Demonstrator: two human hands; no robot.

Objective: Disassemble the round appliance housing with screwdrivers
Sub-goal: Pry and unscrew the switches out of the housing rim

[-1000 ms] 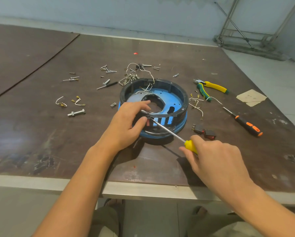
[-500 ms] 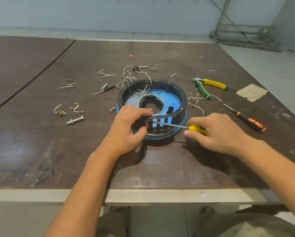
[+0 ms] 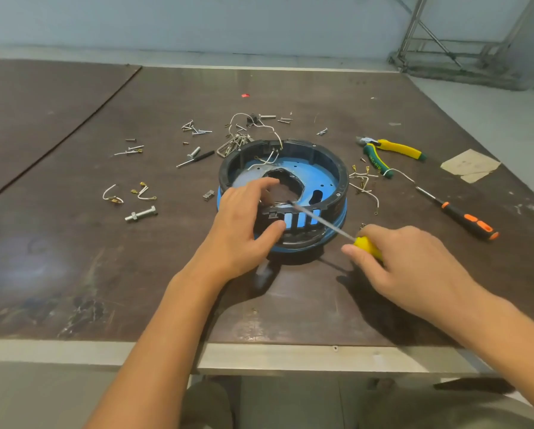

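Round housing (image 3: 315, 168) sits frame centre. Left hand (image 3: 244, 224) grips its near rim. Right hand (image 3: 405, 258) holds yellow screwdriver (image 3: 364, 244), shaft angling up-left onto the rim beside left fingers.

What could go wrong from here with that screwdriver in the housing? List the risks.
1. The screwdriver tip sits at the near rim of the housing, right beside the fingers of the left hand; a slip could jab them.
2. Only that hand steadies the housing on the table; levering by the right hand might tip or slide it.
3. A sudden shift could scatter the loose screws lying behind it.
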